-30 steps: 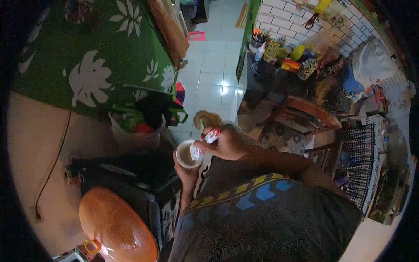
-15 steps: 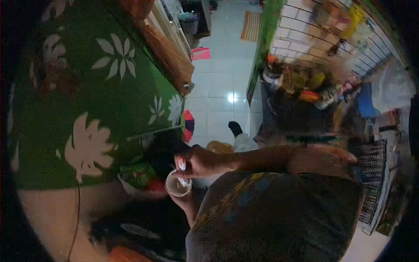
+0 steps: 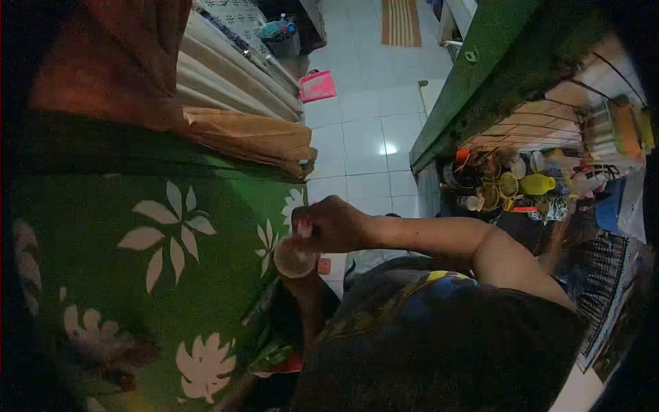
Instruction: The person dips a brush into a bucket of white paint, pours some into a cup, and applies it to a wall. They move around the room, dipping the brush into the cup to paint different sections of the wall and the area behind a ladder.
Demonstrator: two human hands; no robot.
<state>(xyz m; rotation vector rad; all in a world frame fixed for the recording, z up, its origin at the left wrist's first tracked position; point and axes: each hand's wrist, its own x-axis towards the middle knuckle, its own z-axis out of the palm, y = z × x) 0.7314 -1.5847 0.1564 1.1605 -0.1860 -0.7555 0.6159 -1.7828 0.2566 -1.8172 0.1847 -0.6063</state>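
Note:
A pale round cup [image 3: 295, 258] stands out in front of my torso, near the edge of a green leaf-patterned cloth [image 3: 226, 206]. My left hand [image 3: 302, 283] is wrapped round the cup from below, mostly in shadow. Over the cup's rim, my right hand [image 3: 333, 223] is closed, its forearm reaching in from the right. Between its fingers shows a small white and red thing [image 3: 304, 228], too blurred to name for sure. What the cup contains is hard to make out.
White floor tiles [image 3: 360, 151] run ahead, with a pink dustpan [image 3: 318, 86] and a striped mat [image 3: 401, 23] on them. A green post [image 3: 473, 89] and a shelf of kitchen items, including a yellow bottle [image 3: 537, 184], stand to the right. A beige curtain [image 3: 233, 75] hangs at the left.
My head view has turned, so more of the green cloth and curtain shows. Both hands and the cup sit higher in view, nearer the cloth. The grips look the same.

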